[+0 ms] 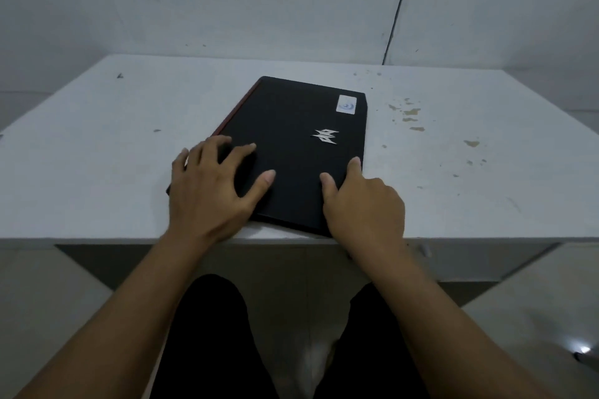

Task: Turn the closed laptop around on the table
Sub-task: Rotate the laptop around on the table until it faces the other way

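Fingers: left hand (207, 191) is lying spread wide and flat on the laptop (291, 152); right hand (359, 201) is resting its thumb on the lid, its other fingers curling at the right edge.
Why: probably pressing to pivot it (not lifting).
Laptop: lying closed and askew at the table (97, 146) front edge.
Count: one laptop, two hands.

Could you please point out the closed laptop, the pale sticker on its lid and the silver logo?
closed laptop (285, 172), head view, bare middle of the black lid.
pale sticker (347, 104), head view, its centre.
silver logo (325, 135), head view, middle of the emblem.
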The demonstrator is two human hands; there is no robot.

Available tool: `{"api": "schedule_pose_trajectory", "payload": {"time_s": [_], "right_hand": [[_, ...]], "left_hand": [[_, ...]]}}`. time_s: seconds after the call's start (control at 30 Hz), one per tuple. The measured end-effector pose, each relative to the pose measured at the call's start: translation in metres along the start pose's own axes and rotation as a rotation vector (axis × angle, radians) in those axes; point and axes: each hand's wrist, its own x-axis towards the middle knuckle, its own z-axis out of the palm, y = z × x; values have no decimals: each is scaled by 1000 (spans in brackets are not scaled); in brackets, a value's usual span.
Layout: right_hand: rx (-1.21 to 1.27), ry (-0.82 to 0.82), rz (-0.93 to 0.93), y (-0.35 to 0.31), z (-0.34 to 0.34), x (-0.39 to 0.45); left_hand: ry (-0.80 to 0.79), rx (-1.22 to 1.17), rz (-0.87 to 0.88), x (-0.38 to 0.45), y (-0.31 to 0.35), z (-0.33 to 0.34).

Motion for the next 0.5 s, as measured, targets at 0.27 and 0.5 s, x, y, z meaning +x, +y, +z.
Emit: {"api": "schedule_pose_trajectory", "payload": {"time_s": [0.27, 0.5], "right_hand": [[214, -133, -82, -13, -2, -18], [311, 49, -92, 29, -17, 91]], "left_hand": [[-138, -34, 50, 17, -39, -16], [-43, -471, -658, -10, 28, -15]]}}
